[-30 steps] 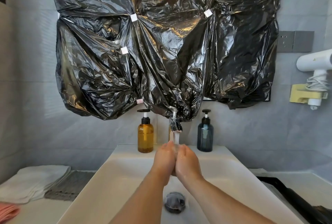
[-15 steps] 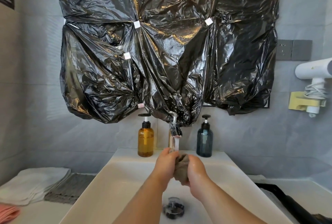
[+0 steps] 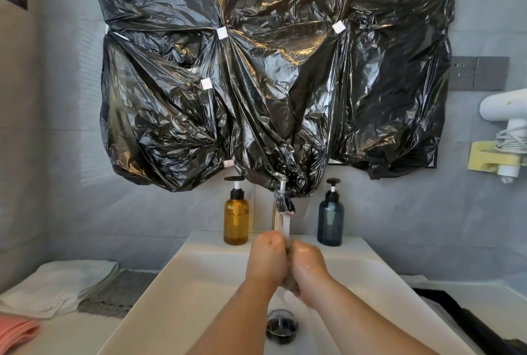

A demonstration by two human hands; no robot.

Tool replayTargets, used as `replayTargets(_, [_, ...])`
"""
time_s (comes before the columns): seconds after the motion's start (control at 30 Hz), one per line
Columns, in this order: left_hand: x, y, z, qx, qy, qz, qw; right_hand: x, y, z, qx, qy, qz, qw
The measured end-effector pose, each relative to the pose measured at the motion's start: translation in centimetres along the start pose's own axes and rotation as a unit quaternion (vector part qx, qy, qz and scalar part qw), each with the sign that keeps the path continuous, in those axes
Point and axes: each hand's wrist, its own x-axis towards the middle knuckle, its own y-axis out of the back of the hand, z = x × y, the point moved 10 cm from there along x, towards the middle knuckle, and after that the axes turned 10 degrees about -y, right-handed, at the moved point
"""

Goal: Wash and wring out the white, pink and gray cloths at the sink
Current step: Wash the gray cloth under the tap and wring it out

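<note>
My left hand (image 3: pixel 266 262) and my right hand (image 3: pixel 308 267) are pressed together over the white sink (image 3: pixel 199 275), squeezing a wet gray cloth (image 3: pixel 290 283) between them. Only small bits of that cloth show between the palms. Water runs from the faucet (image 3: pixel 282 203) onto my hands. A folded white cloth (image 3: pixel 57 286), another gray cloth (image 3: pixel 117 293) and a pink cloth (image 3: pixel 15 332) lie on the counter at the left.
An amber pump bottle (image 3: pixel 236 218) and a dark blue pump bottle (image 3: pixel 330 220) stand on the sink's back ledge. The drain plug (image 3: pixel 281 326) sits in the basin. Black plastic (image 3: pixel 271 69) covers the wall above. A black tray (image 3: pixel 467 323) is at the right.
My hands have closed back together around the gray cloth under the stream; half a second ago more of the cloth showed between them.
</note>
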Motion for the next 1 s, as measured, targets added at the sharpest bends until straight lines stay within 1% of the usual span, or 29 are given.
replayTargets(0.07, [-0.3, 0.3, -0.2, -0.066, 0.016, 0.027, 0.997, 0.2, 0.1, 0.7, 0.010, -0.028, -0.032, 0.999])
replayTargets(0.1, [-0.3, 0.3, -0.4, -0.074, 0.026, 0.018, 0.997, 0.5, 0.3, 0.3, 0.026, -0.018, -0.036, 0.999])
replayTargets(0.17, [-0.7, 0.1, -1.1, -0.115, 0.072, -0.011, 0.991, 1.0, 1.4, -1.3, 0.072, 0.045, -0.021, 0.996])
replayTargets(0.23, [-1.4, -0.6, -1.3, -0.169, 0.125, -0.054, 0.976, 0.7, 1.9, -3.0, 0.078, 0.118, -0.019, 0.990])
replayTargets(0.3, [-1.6, -0.9, -1.5, -0.224, 0.144, -0.061, 0.962, -0.4, 1.7, -3.4, 0.076, 0.169, -0.028, 0.982])
replayTargets(0.33, [-1.5, -0.7, -1.2, -0.233, 0.132, -0.050, 0.962, -0.9, 1.2, -3.5, 0.068, 0.191, -0.037, 0.978])
replayTargets(0.4, [-1.0, 0.2, -0.9, -0.256, 0.123, 0.000, 0.959, -2.0, 0.0, -3.5, 0.009, 0.223, -0.052, 0.973])
replayTargets(0.47, [-0.8, 1.0, -0.3, -0.252, 0.110, 0.029, 0.961, -2.6, -1.1, -3.2, -0.091, 0.236, -0.043, 0.966])
replayTargets(0.5, [-0.9, 0.9, 0.2, -0.252, 0.106, 0.029, 0.962, -2.7, -1.0, -3.2, -0.132, 0.247, -0.020, 0.960])
replayTargets(0.57, [-1.0, 0.6, 0.8, -0.215, 0.100, 0.014, 0.971, -3.1, -0.2, -3.7, -0.209, 0.267, 0.053, 0.939])
replayTargets(0.6, [-1.0, 0.4, 0.8, -0.207, 0.101, 0.008, 0.973, -3.2, 0.0, -4.0, -0.225, 0.275, 0.075, 0.932])
replayTargets(0.67, [-1.1, 0.0, 0.7, -0.203, 0.110, -0.009, 0.973, -2.7, 0.1, -4.1, -0.224, 0.249, 0.084, 0.939])
replayTargets(0.7, [-1.1, 0.0, 0.6, -0.195, 0.115, -0.017, 0.974, -2.0, 0.1, -3.8, -0.203, 0.210, 0.075, 0.953])
replayTargets(0.77, [-1.4, -0.3, 0.3, -0.179, 0.122, -0.039, 0.976, -0.5, -0.3, -2.5, -0.125, 0.114, 0.026, 0.985])
replayTargets(0.8, [-1.7, -0.6, 0.2, -0.171, 0.130, -0.054, 0.975, 0.1, -0.6, -1.6, -0.084, 0.070, 0.000, 0.994])
replayTargets(0.83, [-2.1, -0.7, 0.2, -0.163, 0.137, -0.068, 0.975, 0.3, -0.7, -0.6, -0.052, 0.031, -0.021, 0.998])
replayTargets(0.9, [-2.6, -1.1, 0.2, -0.161, 0.149, -0.085, 0.972, 0.6, -0.1, 0.9, 0.017, -0.028, -0.028, 0.999])
replayTargets(0.97, [-2.7, -1.2, -0.2, -0.162, 0.158, -0.074, 0.971, 0.6, 1.2, 1.6, 0.070, -0.066, -0.008, 0.995])
replayTargets(1.0, [-2.6, -1.1, -0.5, -0.172, 0.167, -0.057, 0.969, 1.0, 1.9, 1.8, 0.082, -0.068, 0.009, 0.994])
